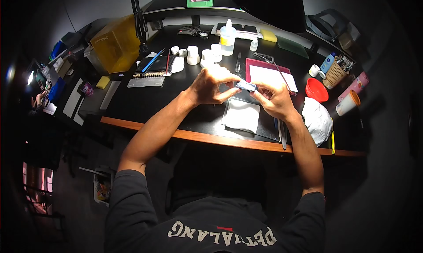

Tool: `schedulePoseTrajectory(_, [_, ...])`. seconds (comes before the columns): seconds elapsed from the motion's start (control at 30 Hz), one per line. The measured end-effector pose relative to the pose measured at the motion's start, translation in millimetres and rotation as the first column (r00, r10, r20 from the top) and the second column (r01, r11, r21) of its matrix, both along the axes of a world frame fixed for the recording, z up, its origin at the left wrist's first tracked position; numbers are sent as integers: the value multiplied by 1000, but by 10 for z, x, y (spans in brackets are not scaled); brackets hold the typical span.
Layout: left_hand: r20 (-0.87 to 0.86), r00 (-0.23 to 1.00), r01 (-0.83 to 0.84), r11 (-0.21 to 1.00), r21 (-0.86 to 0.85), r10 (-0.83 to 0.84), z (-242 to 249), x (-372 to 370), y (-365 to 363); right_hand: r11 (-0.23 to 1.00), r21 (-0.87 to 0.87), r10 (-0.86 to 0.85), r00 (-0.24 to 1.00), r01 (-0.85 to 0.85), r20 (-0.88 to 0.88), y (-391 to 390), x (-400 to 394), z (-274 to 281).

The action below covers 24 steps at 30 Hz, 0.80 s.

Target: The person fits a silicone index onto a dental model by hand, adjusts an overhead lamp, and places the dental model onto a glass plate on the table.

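A small bluish-grey object (246, 86) is held above the black desk, pinched from both sides. My left hand (215, 84) grips its left end between thumb and fingers. At its right end, the thumb and fingers of my right hand (272, 94) are closed on it. What the object is cannot be made out. Below my hands lies a white square sheet (242, 115) on the desk. Behind my right hand a white paper rests on a pink-red tray (249, 68).
White jars (193, 55) and a clear bottle (227, 38) stand behind my hands. At right are a red bowl (317, 90), a white crumpled bag (316, 120) and a woven basket (335, 73). A black lamp (273, 6) hangs overhead. A person works at far left.
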<state>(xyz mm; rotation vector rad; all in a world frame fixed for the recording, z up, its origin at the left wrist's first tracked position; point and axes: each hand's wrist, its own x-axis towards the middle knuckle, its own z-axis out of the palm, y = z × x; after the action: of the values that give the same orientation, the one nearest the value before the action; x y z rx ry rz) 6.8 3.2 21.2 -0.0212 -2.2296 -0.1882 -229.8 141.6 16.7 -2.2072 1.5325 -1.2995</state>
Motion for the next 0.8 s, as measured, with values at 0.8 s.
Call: schedulePoseTrajectory(0.8, [119,992,-41,999,-6,42,-29,-7,-36,1000,3,20,999,-20,-42,10,-6,38])
